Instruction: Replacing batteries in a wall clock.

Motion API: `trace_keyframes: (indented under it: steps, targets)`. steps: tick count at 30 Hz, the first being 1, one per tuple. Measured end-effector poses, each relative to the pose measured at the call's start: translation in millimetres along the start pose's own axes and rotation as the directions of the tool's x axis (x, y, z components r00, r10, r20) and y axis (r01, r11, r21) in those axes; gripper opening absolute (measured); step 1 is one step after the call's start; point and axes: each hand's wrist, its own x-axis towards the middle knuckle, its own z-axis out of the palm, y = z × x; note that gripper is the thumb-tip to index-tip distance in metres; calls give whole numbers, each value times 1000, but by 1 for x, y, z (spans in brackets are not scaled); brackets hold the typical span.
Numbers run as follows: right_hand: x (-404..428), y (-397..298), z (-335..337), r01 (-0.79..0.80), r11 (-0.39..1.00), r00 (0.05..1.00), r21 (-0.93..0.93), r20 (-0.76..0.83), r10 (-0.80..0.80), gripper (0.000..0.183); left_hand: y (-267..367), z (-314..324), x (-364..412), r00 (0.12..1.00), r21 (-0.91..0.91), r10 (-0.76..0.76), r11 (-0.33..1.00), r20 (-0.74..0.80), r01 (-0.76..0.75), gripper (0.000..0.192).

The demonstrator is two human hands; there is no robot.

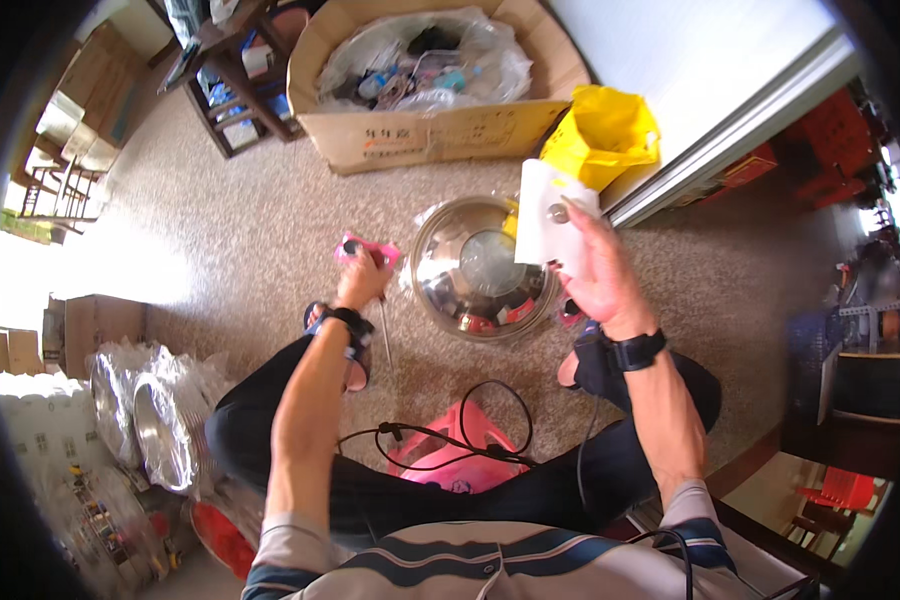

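My left hand [363,282] grips a small pink packet [387,256] with a round black piece [353,246] at its far end. A thin metal rod [386,334], possibly a screwdriver shaft, points back towards me from under this hand. In my right hand [604,277] is a white sheet or flat bag [538,225]; a small round metallic piece [559,214] shows against it near my fingertips. Between the hands a shiny round stainless steel lid or basin [450,292] rests on the floor, partly covered by the white sheet. Clear plastic shows around its rim.
Beyond stands an open cardboard box [450,139] lined with plastic and holding mixed items. A yellow bag [607,135] is beside it, near a white wall panel. Plastic-wrapped metal basins [169,427] stand at my left. A black cable [450,448] crosses a pink plastic stool [457,476].
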Motion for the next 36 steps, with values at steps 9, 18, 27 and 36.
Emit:
trace_keyframes:
  steps: [9,18,27,36]
  targets:
    - [-12,-26,-12,7,995,997,98,81,-15,51,209,-199,-38,937,-935,249,195,-245,-296,20]
    - [8,-2,-36,77,996,993,-52,90,-72,44,246,-162,-74,909,-909,392,313,-141,-276,31]
    - [3,3,-26,63,982,997,-177,58,-54,34,255,-155,-78,918,-873,375,394,-133,-287,38]
    - [-3,3,-23,66,983,997,-173,43,-59,31,247,-151,-77,903,-864,413,405,-118,-298,36]
